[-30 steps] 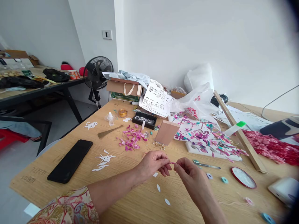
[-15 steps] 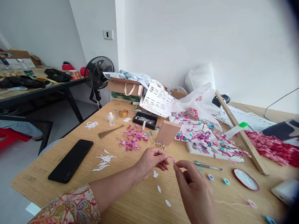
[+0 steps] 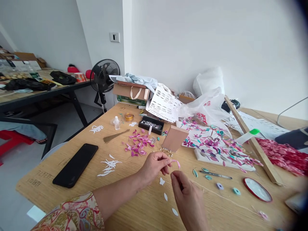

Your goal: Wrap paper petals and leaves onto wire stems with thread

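Note:
My left hand (image 3: 155,164) hovers over the wooden table (image 3: 139,208) and pinches a small pink paper strip (image 3: 177,163) that curls out to the right. My right hand (image 3: 186,195) is just below and to the right of it, its fingertips pinched together close under the strip; what they hold is too small to make out. White paper petal cut-outs (image 3: 165,196) lie under both hands. A heap of pink petals (image 3: 138,146) lies farther back.
A black phone (image 3: 75,164) lies at the left. White paper cut-outs (image 3: 109,166), scissors (image 3: 215,174), small paper coils (image 3: 236,191), a red-rimmed lid (image 3: 257,189), a flowered canvas (image 3: 211,144), a wooden block (image 3: 174,138), a black tray (image 3: 152,124) and a fan (image 3: 104,75) surround the hands.
My right hand has drawn down and left, away from the strip's tip. The pink strip now curls free from my left fingers. The view has shifted slightly.

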